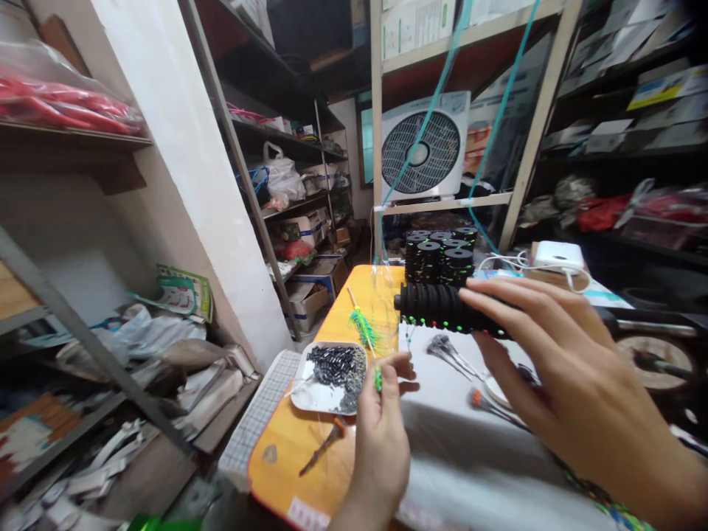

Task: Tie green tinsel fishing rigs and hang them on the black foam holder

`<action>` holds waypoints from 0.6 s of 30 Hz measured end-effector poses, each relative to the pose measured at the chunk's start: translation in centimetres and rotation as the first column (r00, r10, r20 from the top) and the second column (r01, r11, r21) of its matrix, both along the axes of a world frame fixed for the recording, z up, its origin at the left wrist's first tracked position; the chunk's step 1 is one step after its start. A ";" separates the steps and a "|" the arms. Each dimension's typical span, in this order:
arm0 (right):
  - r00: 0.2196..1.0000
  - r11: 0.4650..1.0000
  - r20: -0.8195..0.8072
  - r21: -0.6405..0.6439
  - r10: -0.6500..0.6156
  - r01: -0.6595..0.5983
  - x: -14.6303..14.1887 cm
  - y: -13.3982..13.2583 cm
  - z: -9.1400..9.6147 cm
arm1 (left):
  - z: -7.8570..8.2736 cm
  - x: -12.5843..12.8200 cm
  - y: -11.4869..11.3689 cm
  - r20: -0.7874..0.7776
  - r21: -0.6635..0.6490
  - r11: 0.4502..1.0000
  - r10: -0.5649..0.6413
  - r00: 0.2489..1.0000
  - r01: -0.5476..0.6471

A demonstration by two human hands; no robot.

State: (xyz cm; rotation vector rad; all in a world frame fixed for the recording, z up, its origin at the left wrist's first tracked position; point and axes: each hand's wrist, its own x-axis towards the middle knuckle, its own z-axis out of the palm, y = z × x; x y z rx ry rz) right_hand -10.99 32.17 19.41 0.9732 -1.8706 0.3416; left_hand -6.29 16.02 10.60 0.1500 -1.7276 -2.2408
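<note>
Two bare hands are busy at the yellow table (pixel 276 468) in front of me, in a room crowded with shelves (pixel 290 151). The left hand (pixel 383 431) has its thumb and forefinger pinched together on the lower end of a green-wrapped stick (pixel 363 326), which leans up and away over the tabletop; its other fingers are bent, with small gaps between them. The right hand (pixel 564 369) is up at a ribbed black roller (pixel 431 304), fingers stretched over its top and thumb underneath; I cannot tell whether they press on it. Small green and red beads (pixel 445 325) run along the roller's lower edge, near the left fingertips.

Just left of the left hand sits a white tray (pixel 303 400) with dark tubes (pixel 332 363) and a heap of small grey pieces (pixel 349 394). A brown tool (pixel 322 447) lies on the bare wood in front of it. Under the roller, on a white sheet (pixel 448 435), are a grey bundle (pixel 441 345) and an orange-tipped one (pixel 476 399). Behind the roller stand stacked black spools (pixel 439 258), with a white box (pixel 558 256) and its cable to the right, and a boxy fan (pixel 421 151) above.
</note>
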 end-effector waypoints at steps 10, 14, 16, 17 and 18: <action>0.748 0.926 0.571 -0.060 0.338 -0.373 3.6 -3.0 1.4 | 1.9 3.0 -0.2 -0.204 -0.365 0.921 -0.218 0.954 0.132; 0.749 0.935 0.585 -0.046 0.311 -0.353 3.7 -2.5 1.6 | 2.0 2.8 -0.4 -0.224 -0.390 0.908 -0.255 0.941 0.153; 0.754 0.938 0.582 -0.045 0.305 -0.345 3.8 -2.4 1.6 | 2.1 2.8 -0.6 -0.229 -0.414 0.895 -0.280 0.932 0.167; 0.752 0.939 0.585 -0.047 0.303 -0.341 3.8 -2.4 1.5 | 2.2 2.8 -0.7 -0.222 -0.424 0.887 -0.297 0.929 0.183; 0.748 0.940 0.591 -0.055 0.303 -0.338 3.8 -2.4 1.5 | 2.3 2.8 -0.7 -0.214 -0.425 0.884 -0.306 0.927 0.194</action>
